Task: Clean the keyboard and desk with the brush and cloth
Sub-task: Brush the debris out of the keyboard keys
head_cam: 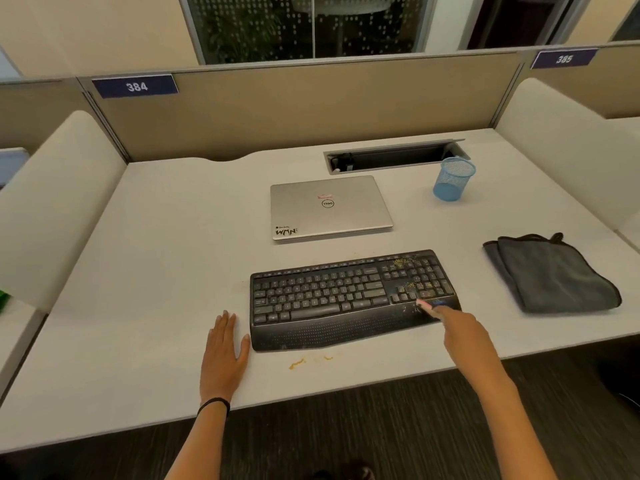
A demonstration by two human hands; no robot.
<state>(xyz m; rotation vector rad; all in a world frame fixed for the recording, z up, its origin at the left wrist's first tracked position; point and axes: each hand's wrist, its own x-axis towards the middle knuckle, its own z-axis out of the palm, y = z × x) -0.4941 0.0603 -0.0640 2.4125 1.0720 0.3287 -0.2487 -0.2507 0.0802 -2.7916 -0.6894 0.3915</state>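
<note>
Two hands are at the table. The left hand lies flat with straight fingers, just beside the left edge of the black keyboard. The right hand grips the brush; only its pale, blurred tip shows, at the keyboard's right front corner. Yellowish crumbs dot the number pad. The dark cloth lies folded to the right, apart from the keyboard.

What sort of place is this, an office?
Probably a shared office or study hall: numbered bays, as the 384 plate shows, a divider panel behind the desk, and a closed laptop and keyboard on it.
</note>
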